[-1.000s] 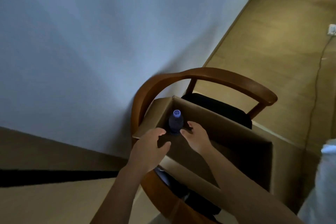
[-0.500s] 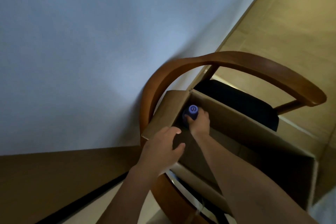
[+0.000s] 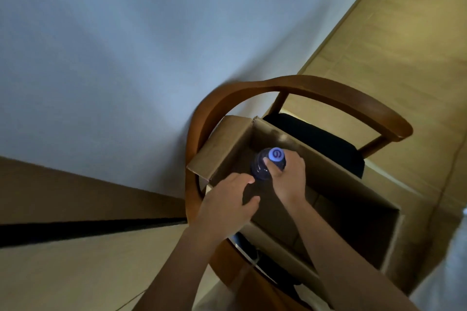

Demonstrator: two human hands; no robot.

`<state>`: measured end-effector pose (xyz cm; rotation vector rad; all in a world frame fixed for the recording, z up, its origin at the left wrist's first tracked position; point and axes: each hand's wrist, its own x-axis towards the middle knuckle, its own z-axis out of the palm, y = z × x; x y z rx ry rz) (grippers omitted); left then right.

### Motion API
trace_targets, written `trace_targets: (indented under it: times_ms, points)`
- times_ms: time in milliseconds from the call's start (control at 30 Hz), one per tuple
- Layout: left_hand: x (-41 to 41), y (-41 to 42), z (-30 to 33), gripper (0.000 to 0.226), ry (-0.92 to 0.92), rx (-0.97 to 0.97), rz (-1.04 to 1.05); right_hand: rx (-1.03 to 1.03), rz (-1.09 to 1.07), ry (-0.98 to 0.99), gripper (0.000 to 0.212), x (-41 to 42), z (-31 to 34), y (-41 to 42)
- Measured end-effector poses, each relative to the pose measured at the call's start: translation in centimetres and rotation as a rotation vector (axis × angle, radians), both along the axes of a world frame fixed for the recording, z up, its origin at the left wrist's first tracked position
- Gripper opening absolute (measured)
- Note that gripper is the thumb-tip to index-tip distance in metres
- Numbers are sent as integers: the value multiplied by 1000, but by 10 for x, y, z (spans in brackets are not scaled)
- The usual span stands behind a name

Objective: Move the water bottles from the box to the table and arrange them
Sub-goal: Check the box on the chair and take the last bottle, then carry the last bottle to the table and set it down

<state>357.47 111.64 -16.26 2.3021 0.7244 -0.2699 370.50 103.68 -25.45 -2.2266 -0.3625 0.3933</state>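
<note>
An open cardboard box (image 3: 336, 179) sits on a wooden chair. Inside its far left corner stands a water bottle (image 3: 260, 169) with a blue cap, seen from above. My right hand (image 3: 288, 174) grips the bottle around its neck, just under the cap. My left hand (image 3: 227, 202) hovers over the box's near left edge with fingers loosely curved and holds nothing. The rest of the box's inside is dark, and I make out no other bottle there.
The chair (image 3: 341, 93) has a curved wooden back rail and a black seat cushion (image 3: 321, 141). It stands close against a pale wall (image 3: 126, 58). Tan flooring (image 3: 417, 45) runs along the right.
My right hand reached into the box and closed round the bottle's neck. The bottle now stands a little higher in the corner. My left hand stayed near the box's edge.
</note>
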Motion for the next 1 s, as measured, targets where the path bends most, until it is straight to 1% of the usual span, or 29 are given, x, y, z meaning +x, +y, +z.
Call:
trace_targets:
  times_ms: [167,267,333,400,467,567,633,700,733,767,800,867,933,1000]
  points:
    - [-30,-55,23,45,-73,69,83,254,59,-106,32,-35,70,-60]
    - [-58,-94,37,48,-108,74,154,354,104,-120,36,-57,119,-99]
    - [-80,-118,45,53,-158,66,237,389,208,-167,34,-72,147,-123]
    - [-98,-140,52,61,-217,5,342,400,330,-204,32,-86,168,-141]
    - [-119,-161,62,71,-289,-23,448,437,432,-132,32,-108,187,-156]
    - [-150,-185,78,86,-409,34,538,486,582,-5,25,-145,210,-168]
    - [-175,-197,92,82,-478,57,600,537,727,69,23,-173,221,-171]
    - [-202,-208,105,75,-570,-91,719,568,841,100,25,-202,227,-169]
    - [-215,-212,108,73,-640,-139,775,586,871,137,25,-215,229,-169]
    - [-234,-217,110,72,-711,-147,844,607,913,168,25,-231,231,-167]
    - [-249,-221,112,68,-753,-130,906,630,955,177,26,-246,234,-166]
    - [-285,-232,116,58,-844,-108,1013,669,1087,120,26,-282,243,-163]
    - [-317,-243,117,53,-920,-75,1102,664,1217,97,27,-318,251,-161]
    - [-357,-256,119,50,-988,-26,1210,616,1357,174,34,-362,258,-157]
